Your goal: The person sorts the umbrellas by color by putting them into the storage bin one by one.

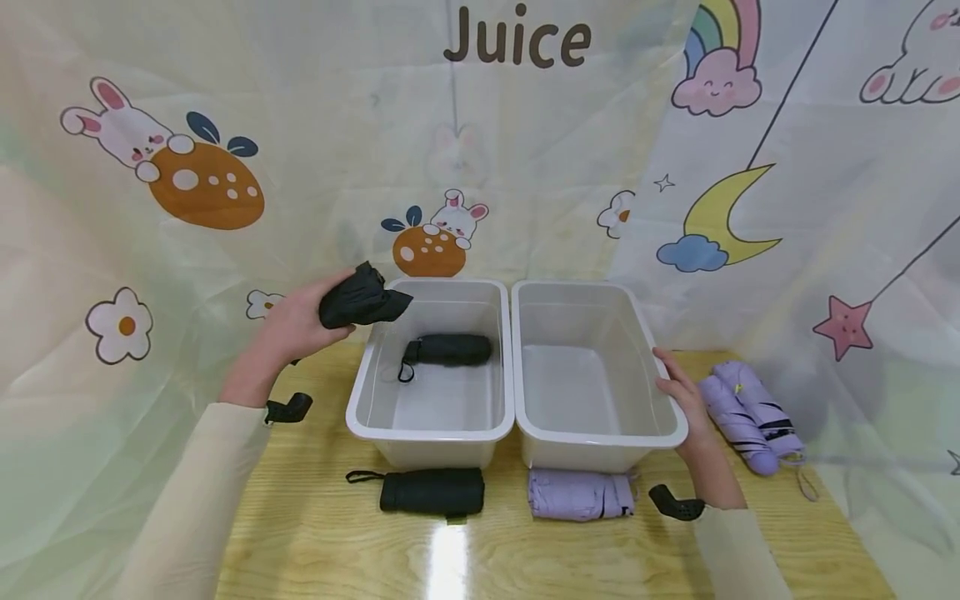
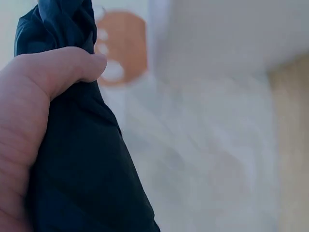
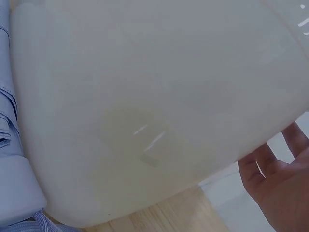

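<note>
One folded black umbrella (image 1: 360,298) is being gripped by the left hand (image 1: 302,318) near the back left corner of the left bin (image 1: 431,435).
Its cloth is being crossed by the thumb (plainly so in the left wrist view), while the right bin (image 1: 600,439) is being touched at its right rim by the right hand (image 1: 684,396); whether that rim is being clasped cannot be told. A second black umbrella (image 1: 452,349) is being contained in the left bin. A third black umbrella (image 1: 432,492) and a purple umbrella (image 1: 573,495) are being supported by the table (image 1: 330,542) before the bins, with two more purple umbrellas (image 1: 738,419) lying at the right.
</note>
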`<state>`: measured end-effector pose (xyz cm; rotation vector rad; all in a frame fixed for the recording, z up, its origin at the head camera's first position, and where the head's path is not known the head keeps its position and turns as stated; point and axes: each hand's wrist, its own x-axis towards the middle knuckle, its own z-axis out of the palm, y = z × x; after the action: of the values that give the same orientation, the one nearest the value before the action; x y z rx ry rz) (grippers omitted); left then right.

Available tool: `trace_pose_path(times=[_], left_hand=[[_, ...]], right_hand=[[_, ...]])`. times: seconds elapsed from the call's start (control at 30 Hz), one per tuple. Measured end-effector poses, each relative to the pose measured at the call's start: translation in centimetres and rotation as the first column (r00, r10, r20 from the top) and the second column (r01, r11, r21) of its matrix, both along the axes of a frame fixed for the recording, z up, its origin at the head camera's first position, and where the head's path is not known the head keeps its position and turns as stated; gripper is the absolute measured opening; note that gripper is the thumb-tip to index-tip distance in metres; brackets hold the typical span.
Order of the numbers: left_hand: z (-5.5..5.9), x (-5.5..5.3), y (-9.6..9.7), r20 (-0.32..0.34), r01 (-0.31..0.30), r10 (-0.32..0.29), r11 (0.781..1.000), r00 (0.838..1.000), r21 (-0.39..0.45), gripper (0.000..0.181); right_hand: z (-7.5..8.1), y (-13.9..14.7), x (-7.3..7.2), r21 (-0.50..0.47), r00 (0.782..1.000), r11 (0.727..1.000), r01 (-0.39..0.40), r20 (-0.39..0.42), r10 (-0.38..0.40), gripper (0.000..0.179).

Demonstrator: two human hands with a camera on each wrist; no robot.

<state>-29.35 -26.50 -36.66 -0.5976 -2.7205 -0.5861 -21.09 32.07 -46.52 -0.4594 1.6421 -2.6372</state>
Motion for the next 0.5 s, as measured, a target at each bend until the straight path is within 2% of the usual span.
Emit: trace_pose_path(times=[0.13, 0.27, 0.4, 0.5], left_hand=[[2.1, -0.2, 3.3, -0.009, 0.113, -0.113, 0.993, 0.994, -0.030, 0.089], [3.3, -0.3, 6.0, 0.045, 0.207, -0.204, 0.976, 0.978, -0.074, 0.088], [3.3, -1.2, 8.7, 0.100, 0.296, -0.285, 0.948, 0.953, -0.118, 0.088], [2.4, -2.4, 10.5, 0.099, 0.352, -0.339, 0.922, 0.935, -0.162, 0.088]], right_hand=[[-0.3, 0.1, -0.1, 0.012, 1.000, 1.000, 0.017, 0.006, -0.017, 0.047], [-0.5, 0.0, -0.1, 0.015, 1.000, 1.000, 0.008, 0.013, -0.008, 0.047], [-0.5, -0.1, -0.3, 0.014, 1.000, 1.000, 0.018, 0.016, -0.018, 0.047], [-0.6, -0.1, -0.3, 0.008, 0.999, 0.999, 0.038, 0.020, -0.038, 0.046]])
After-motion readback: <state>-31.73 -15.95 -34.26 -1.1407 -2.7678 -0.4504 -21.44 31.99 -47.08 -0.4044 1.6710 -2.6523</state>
